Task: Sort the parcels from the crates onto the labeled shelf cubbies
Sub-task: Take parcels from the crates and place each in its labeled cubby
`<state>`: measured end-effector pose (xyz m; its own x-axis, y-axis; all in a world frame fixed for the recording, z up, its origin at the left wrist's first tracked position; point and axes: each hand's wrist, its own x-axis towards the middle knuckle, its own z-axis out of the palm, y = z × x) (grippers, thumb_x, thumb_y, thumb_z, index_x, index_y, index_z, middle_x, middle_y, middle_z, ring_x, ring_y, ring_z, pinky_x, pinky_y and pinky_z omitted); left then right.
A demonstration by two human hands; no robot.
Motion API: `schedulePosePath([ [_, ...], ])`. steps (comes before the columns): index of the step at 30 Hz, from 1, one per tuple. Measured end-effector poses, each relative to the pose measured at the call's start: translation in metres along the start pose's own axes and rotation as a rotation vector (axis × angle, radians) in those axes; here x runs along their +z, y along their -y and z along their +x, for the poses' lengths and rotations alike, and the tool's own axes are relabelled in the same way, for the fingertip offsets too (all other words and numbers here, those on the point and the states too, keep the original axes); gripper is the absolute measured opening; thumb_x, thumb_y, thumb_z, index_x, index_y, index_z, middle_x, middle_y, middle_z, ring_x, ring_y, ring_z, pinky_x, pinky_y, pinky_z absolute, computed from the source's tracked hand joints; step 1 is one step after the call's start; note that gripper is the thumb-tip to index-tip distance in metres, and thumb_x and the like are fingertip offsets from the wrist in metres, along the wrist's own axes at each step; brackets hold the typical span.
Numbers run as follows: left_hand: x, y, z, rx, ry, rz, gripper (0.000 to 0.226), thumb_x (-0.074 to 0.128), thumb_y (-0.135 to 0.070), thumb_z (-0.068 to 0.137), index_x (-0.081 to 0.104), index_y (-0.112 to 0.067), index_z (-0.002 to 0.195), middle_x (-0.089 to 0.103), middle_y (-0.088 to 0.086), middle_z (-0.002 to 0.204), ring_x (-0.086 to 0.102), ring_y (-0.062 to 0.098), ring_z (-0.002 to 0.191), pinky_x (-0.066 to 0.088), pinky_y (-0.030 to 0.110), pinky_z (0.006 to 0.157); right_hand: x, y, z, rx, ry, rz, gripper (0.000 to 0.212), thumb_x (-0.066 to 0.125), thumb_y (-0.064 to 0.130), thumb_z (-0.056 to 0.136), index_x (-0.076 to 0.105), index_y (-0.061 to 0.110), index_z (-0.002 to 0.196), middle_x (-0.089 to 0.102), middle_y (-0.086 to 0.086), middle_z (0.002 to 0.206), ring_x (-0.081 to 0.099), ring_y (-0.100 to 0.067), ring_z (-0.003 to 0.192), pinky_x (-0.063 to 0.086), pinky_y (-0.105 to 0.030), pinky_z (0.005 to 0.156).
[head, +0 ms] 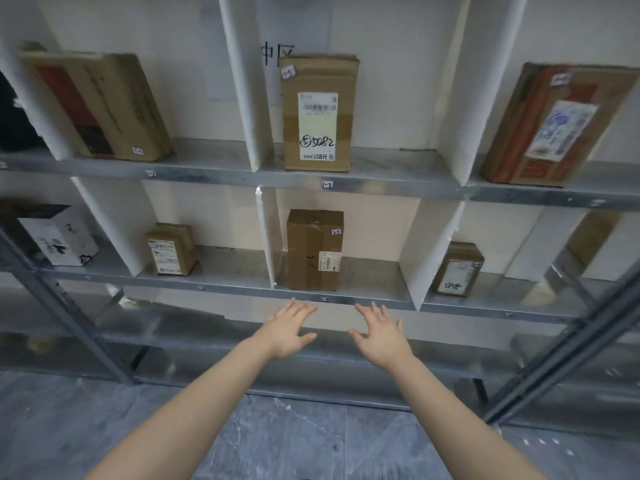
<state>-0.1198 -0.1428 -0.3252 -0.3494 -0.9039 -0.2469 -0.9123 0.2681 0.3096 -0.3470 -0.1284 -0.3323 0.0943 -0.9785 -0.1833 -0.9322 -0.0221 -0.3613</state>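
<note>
Left hand (289,329) and right hand (381,336) hovered empty, fingers spread wide, just below shelf edge (346,300). Taped cardboard parcel (313,251) stood upright in lower middle cubby (374,278), apart from both. Looked stiff, probably light; best gripped by side faces

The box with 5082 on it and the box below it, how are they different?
The 5082 box wears a big white label down its front; the lower box has only a small one at its right edge. The 5082 box looks taller than the lower box. Both are brown cardboard, standing upright.
</note>
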Motion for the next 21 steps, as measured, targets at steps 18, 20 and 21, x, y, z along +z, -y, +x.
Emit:
schedulePosePath([
  [18,-0.007,-0.188,0.064,0.640,0.101,0.156,0.065,0.051,-0.037,0.100,0.022,-0.021,0.156,0.024,0.003,0.162,0.022,0.020,0.149,0.017,0.032,0.120,-0.065,-0.129,-0.178,0.625,-0.470,0.126,0.064,0.050,0.054,0.094,0.034,0.025,0.149,0.039,-0.005,0.150,0.031,-0.028,0.139,0.026,-0.048,0.116],
  [20,0.006,-0.225,0.070,0.734,0.123,0.180,0.064,0.050,-0.038,0.101,0.023,-0.020,0.156,0.024,0.004,0.162,0.022,0.021,0.149,0.019,0.034,0.121,-0.066,-0.148,-0.203,0.698,-0.522,0.123,0.063,0.050,0.054,0.093,0.036,0.026,0.148,0.040,-0.004,0.149,0.031,-0.027,0.140,0.025,-0.050,0.116],
  [21,0.013,-0.245,0.072,0.774,0.131,0.180,0.063,0.050,-0.038,0.100,0.023,-0.021,0.155,0.024,0.004,0.162,0.023,0.022,0.148,0.019,0.035,0.121,-0.065,-0.158,-0.216,0.737,-0.544,0.118,0.063,0.050,0.054,0.093,0.036,0.026,0.148,0.040,-0.004,0.149,0.031,-0.027,0.140,0.024,-0.050,0.116],
])
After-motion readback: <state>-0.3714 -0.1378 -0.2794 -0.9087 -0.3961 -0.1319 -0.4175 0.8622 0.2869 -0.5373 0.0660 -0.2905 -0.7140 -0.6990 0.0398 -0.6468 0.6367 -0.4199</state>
